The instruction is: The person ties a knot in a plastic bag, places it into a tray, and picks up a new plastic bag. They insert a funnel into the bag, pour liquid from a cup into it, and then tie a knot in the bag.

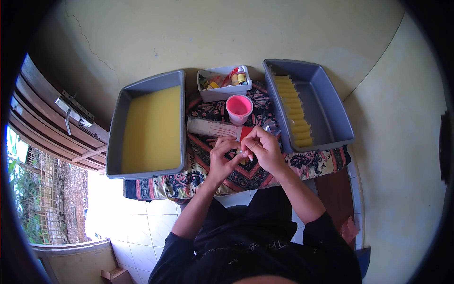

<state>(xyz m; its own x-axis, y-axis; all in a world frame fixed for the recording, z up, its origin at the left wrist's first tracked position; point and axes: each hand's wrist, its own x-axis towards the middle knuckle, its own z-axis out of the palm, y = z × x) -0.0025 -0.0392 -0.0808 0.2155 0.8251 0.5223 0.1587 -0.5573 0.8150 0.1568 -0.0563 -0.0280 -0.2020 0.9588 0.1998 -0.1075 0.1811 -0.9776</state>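
The left hand (pixel 221 156) and the right hand (pixel 263 147) meet over the patterned cloth (pixel 246 177). Their fingers are curled tight, pinching a small yellow piece (pixel 243 160), maybe; it is mostly hidden. A pink cup (pixel 239 108) stands just behind them, beside a white tube (pixel 213 128).
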